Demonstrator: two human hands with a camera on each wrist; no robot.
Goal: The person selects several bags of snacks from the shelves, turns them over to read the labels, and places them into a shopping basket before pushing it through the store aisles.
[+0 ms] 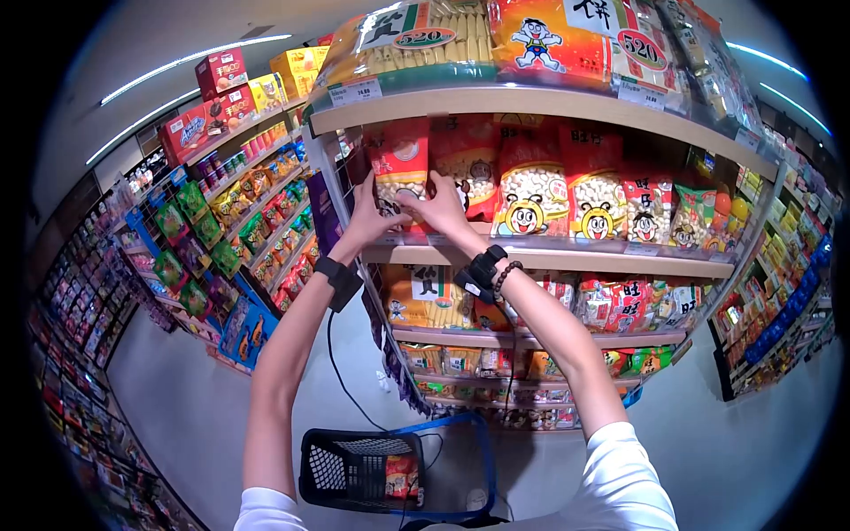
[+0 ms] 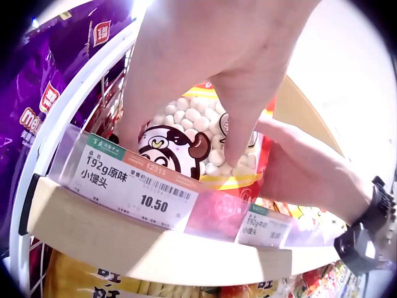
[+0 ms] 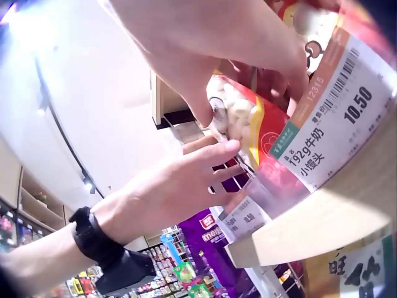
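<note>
A red-topped snack bag (image 1: 400,152) of small round white biscuits stands upright at the left end of the middle shelf. My left hand (image 1: 375,218) grips its left side, with the thumb over the front, and my right hand (image 1: 443,209) holds its right edge. Between the left fingers, the left wrist view shows the cartoon cow (image 2: 170,149) and the biscuits through the bag's window. Seen from the right wrist, the bag (image 3: 239,118) sits between both hands, just behind the price-tag strip (image 3: 335,105). The right fingers are partly hidden behind the bag.
More biscuit bags (image 1: 531,199) line the same shelf to the right. Large snack packs (image 1: 567,44) fill the shelf above. Purple bags (image 2: 49,112) hang by the left post. A basket (image 1: 350,442) with red packs stands on the floor below, and cables run from both wrists.
</note>
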